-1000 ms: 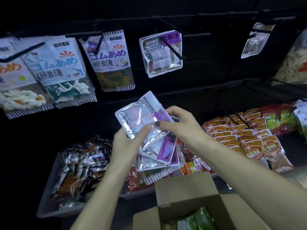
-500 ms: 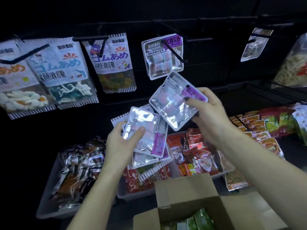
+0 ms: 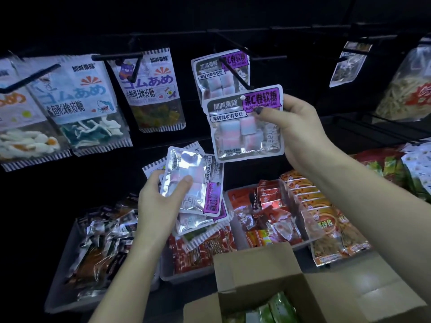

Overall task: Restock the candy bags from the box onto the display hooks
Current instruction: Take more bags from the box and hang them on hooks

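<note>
I see the dark display wall (image 3: 303, 73) fill the view above both hands, its black hooks carrying a few candy bags. Below the hands sit trays of snacks (image 3: 109, 241), and nearest me the open cardboard box (image 3: 256, 271) shows green packs inside.

The change in the last second is the right hand (image 3: 300, 127). It has left the left hand's stack, lifted one bag (image 3: 245, 123) up and to the right, and turned it face-on and upright. I judge this as the hanging step under way: the bag is lined up for the hook (image 3: 235, 71), not yet threaded on it.

That hook is just above the right hand and already carries one matching bag (image 3: 219, 73), which the held bag partly overlaps from below. The right hand pinches its bag by the right edge, thumb on the front.

The left hand (image 3: 158, 203) is lower and to the left, curled around the stack (image 3: 198, 192) of remaining bags, thumb pressed across the top one. Those lie turned sideways, silver and glaring.

The held bag is a flat, glossy pouch with a grey and purple header and a clear window showing pale pink-and-blue cubes. A small round hang hole (image 3: 242, 97) sits at top centre, close under the hook's tip.
</note>
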Tool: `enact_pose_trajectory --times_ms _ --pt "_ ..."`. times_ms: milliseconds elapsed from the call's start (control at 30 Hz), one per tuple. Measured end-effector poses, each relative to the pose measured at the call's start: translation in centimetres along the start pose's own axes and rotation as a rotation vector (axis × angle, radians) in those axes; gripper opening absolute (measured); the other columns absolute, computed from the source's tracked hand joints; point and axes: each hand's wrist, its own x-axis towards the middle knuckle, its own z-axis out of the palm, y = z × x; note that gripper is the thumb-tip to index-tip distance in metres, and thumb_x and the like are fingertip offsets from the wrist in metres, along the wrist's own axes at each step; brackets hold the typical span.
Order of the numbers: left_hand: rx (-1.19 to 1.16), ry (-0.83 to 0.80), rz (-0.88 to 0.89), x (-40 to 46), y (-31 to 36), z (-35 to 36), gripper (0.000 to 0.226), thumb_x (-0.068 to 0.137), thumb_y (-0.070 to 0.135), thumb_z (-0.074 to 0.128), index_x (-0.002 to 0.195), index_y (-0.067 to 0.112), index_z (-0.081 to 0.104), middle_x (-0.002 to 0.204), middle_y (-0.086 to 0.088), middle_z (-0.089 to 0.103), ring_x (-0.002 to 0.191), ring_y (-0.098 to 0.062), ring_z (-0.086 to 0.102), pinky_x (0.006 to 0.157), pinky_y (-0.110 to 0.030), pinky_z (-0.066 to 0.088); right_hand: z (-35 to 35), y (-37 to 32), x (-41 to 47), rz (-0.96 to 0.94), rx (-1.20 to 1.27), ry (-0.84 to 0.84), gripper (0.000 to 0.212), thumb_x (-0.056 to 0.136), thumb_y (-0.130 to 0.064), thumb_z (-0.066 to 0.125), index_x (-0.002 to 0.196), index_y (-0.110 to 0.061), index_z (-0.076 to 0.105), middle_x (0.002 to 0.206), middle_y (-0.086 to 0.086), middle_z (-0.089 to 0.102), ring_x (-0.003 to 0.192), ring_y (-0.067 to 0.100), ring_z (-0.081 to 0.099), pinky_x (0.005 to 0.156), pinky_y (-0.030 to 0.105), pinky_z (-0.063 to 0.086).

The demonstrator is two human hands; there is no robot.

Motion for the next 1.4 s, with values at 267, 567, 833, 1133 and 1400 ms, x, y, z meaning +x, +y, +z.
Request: enact_pose_trajectory --times_ms 267,567,833,1133,1400 --pt "-0.004 0.008 0.005 0.0 0.1 0.2 0.012 0.095 0.035 0.074 0.104 0.031 0.066 0.094 0.014 0.075 0.081 -0.009 0.074 0.066 -0.029 0.059 -0.3 -0.1 -0.3 0.018 0.039 -0.014 0.024 0.082 -0.012 0.073 0.104 -0.003 0.076 0.101 0.012 0.077 0.098 0.031 0.073 0.098 0.053 0.057" --pt "-0.011 -0.005 0.003 -0.2 0.2 0.4 0.014 0.094 0.035 0.074 0.106 0.030 0.068 0.098 0.012 0.075 0.085 -0.007 0.073 0.069 -0.023 0.055 -0.1 -0.6 0.2 0.070 0.067 0.056 0.016 0.090 -0.008 0.070 0.104 -0.009 0.077 0.109 0.012 0.078 0.115 0.035 0.070 0.107 0.059 0.051" --pt "-0.029 0.003 -0.008 0.0 0.2 0.5 0.021 0.092 0.039 0.075 0.111 0.032 0.068 0.106 0.012 0.075 0.098 -0.014 0.073 0.087 -0.041 0.059 0.7 0.0 2.6 0.136 0.029 0.031 0.025 0.087 -0.013 0.074 0.111 -0.005 0.074 0.114 0.013 0.077 0.113 0.030 0.072 0.109 0.056 0.050" --pt "-0.055 0.013 0.009 0.3 0.4 0.4 0.013 0.093 0.035 0.075 0.103 0.035 0.067 0.099 0.015 0.075 0.090 -0.010 0.074 0.079 -0.036 0.059 3.1 0.8 8.6 0.228 -0.088 0.110 0.037 0.083 -0.042 0.083 0.099 -0.011 0.072 0.111 0.005 0.076 0.114 0.025 0.067 0.116 0.051 0.041" --pt "-0.073 -0.002 0.014 0.6 0.6 0.6 0.014 0.094 0.034 0.074 0.106 0.031 0.067 0.100 0.016 0.076 0.088 -0.005 0.074 0.073 -0.026 0.056 4.8 0.9 10.5 0.269 -0.166 0.211 0.062 0.086 -0.049 0.079 0.123 -0.001 0.067 0.107 0.006 0.069 0.091 0.014 0.063 0.106 0.040 0.051"
